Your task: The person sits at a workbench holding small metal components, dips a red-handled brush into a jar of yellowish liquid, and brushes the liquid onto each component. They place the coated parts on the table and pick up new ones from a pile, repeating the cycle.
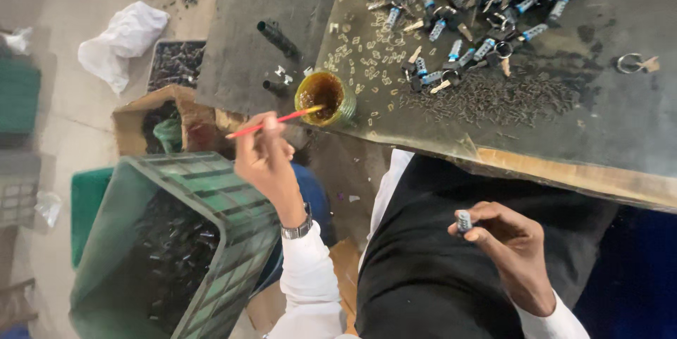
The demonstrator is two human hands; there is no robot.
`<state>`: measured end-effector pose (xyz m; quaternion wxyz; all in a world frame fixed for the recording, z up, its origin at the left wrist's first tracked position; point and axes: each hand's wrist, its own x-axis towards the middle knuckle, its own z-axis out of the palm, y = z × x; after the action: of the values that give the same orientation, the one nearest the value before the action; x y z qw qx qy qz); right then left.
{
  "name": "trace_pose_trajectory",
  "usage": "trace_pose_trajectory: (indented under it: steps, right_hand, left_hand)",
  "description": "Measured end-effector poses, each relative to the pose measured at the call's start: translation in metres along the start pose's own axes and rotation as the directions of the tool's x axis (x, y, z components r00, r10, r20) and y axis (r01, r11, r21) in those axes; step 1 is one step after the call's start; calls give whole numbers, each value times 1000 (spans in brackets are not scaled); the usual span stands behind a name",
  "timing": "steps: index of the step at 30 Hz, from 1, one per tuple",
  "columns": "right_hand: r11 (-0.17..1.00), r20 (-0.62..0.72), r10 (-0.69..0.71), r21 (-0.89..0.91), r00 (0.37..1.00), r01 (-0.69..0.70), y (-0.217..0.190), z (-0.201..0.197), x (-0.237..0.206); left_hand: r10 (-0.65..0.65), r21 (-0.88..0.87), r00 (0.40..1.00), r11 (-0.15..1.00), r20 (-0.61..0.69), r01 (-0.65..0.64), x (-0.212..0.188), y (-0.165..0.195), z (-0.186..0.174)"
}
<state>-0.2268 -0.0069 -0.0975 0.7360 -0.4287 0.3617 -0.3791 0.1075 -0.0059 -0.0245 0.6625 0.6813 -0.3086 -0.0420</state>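
My left hand grips a thin red stick whose tip dips into a small round jar of amber-brown grease at the workbench's near edge. A wristwatch sits on that wrist. Lower right, over my dark lap, my right hand pinches a small silver lock cylinder between thumb and fingers. On the dark workbench beyond the jar lie several lock cylinders with keys, a spread of tiny dark pins and small pale metal bits.
A green plastic crate of dark metal parts stands at my left knee. Behind it are a cardboard box, a tray of dark parts and a white bag on the floor. A black tube lies on the bench.
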Motion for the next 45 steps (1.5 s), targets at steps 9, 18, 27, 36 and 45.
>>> trace_pose_trajectory:
  steps: [9,18,27,36,45]
  right_hand:
    - [958,-12,-24,284,1000,26,6,18,3]
    - [948,-84,-30,312,996,54,-10,12,-13]
    - [950,-165,-54,295,985,102,-16,4,-24]
    - [964,-179,-47,249,983,92,-18,4,-23]
    - [972,-205,-56,211,977,100,-16,1,-19]
  left_hand:
    - [-90,-349,996,934,-19,77,-54,48,6]
    - [-180,-488,916,801,358,348,-114,59,26]
    - [-68,-483,885,817,461,315,-138,61,27]
    - [-2,-431,903,878,431,208,-145,61,31]
    - [-3,-425,904,882,428,205,-146,57,34]
